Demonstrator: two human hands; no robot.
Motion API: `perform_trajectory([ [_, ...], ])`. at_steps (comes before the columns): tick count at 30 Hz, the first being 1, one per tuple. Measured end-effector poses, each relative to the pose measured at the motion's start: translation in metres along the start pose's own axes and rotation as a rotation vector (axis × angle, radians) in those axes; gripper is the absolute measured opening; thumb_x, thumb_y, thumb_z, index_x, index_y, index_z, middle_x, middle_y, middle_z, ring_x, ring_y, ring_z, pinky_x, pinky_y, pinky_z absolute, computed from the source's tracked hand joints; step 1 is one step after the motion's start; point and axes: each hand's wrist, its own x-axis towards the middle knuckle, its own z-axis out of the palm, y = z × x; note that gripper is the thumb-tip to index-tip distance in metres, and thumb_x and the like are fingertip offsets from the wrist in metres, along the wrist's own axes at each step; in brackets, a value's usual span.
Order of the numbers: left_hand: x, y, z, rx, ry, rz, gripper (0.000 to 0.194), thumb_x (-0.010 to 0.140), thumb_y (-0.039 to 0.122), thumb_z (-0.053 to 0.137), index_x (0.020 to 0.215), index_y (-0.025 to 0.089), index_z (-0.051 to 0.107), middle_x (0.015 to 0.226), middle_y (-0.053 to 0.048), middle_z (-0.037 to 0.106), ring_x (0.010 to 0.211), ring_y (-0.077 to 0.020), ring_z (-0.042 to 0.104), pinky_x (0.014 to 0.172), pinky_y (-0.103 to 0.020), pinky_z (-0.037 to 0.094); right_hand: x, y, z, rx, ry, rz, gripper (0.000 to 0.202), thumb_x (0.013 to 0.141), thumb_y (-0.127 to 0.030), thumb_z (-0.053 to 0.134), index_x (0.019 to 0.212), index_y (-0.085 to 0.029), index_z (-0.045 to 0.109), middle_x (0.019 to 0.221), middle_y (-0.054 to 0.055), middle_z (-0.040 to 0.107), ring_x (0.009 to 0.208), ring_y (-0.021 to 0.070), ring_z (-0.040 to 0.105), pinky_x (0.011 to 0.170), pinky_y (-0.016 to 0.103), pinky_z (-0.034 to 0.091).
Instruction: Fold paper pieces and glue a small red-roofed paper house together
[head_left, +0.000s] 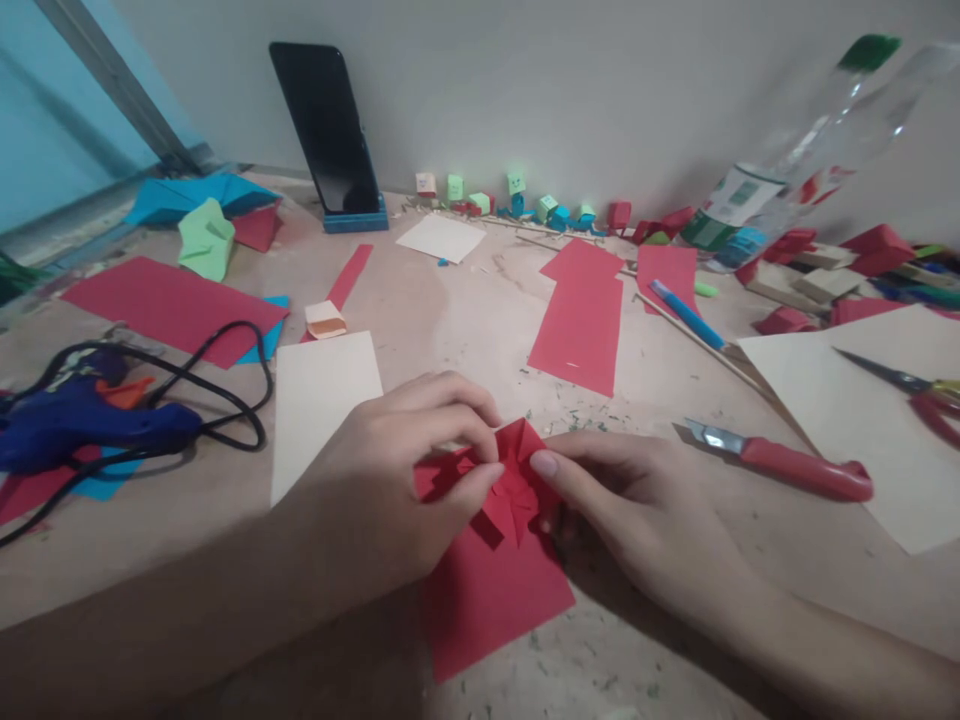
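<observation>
A piece of folded red paper (517,490), creased into small flaps, is between my two hands at the middle of the table. My left hand (420,460) pinches its left side between thumb and fingers. On the opposite side, my right hand (622,490) grips the edge with the thumb on top and the fingers behind. Beneath lies a flat red sheet (495,620); whether it joins the folded part I cannot tell. A cream sheet (319,400) lies partly under my left forearm. Right of my right hand rests a red-handled utility knife (795,467).
A blue glue gun (105,415) with a looping black cord lies left. A phone (326,130) stands in a blue holder (356,215) at the back. Scissors (900,380) rest on cream paper (862,440) at right. A plastic bottle (810,150) leans near the wall beside several small paper cubes.
</observation>
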Motion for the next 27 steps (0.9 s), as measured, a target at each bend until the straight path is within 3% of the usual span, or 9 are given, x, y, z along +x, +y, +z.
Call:
perform_trajectory([
  [4, 0.005, 0.002, -0.005, -0.303, 0.051, -0.297, 0.012, 0.084, 0.016, 0.064, 0.073, 0.02, 0.064, 0.092, -0.001, 0.073, 0.081, -0.0139, 0.071, 0.066, -0.02, 0.057, 0.0, -0.003, -0.001, 0.012, 0.037, 0.038, 0.032, 0.101, -0.027, 0.06, 0.072, -0.018, 0.07, 0.057, -0.003, 0.061, 0.051, 0.0085, 0.052, 0.049, 0.02, 0.04],
  [7, 0.007, -0.002, -0.005, -0.386, 0.097, -0.41, 0.009, 0.079, 0.015, 0.068, 0.072, 0.02, 0.064, 0.078, 0.001, 0.07, 0.069, -0.0118, 0.067, 0.06, -0.018, 0.055, 0.0, -0.004, -0.002, -0.018, 0.021, 0.041, 0.033, 0.1, -0.027, 0.063, 0.069, -0.018, 0.068, 0.057, -0.002, 0.063, 0.052, 0.0088, 0.054, 0.05, 0.02, 0.039],
  [10, 0.008, -0.005, -0.004, -0.398, 0.127, -0.438, 0.007, 0.076, 0.016, 0.073, 0.074, 0.019, 0.067, 0.068, 0.002, 0.067, 0.063, -0.011, 0.065, 0.055, -0.016, 0.053, 0.001, -0.004, -0.002, -0.028, 0.01, 0.042, 0.033, 0.1, -0.026, 0.063, 0.068, -0.018, 0.068, 0.057, -0.001, 0.064, 0.052, 0.0091, 0.056, 0.05, 0.02, 0.04],
  [27, 0.011, -0.003, -0.006, -0.397, 0.167, -0.428, 0.006, 0.077, 0.017, 0.076, 0.075, 0.019, 0.07, 0.068, 0.003, 0.072, 0.061, -0.0111, 0.07, 0.052, -0.013, 0.054, 0.002, -0.002, -0.006, -0.056, 0.018, 0.03, 0.034, 0.098, -0.028, 0.063, 0.066, -0.019, 0.065, 0.056, 0.0, 0.065, 0.051, 0.0109, 0.057, 0.049, 0.022, 0.04],
])
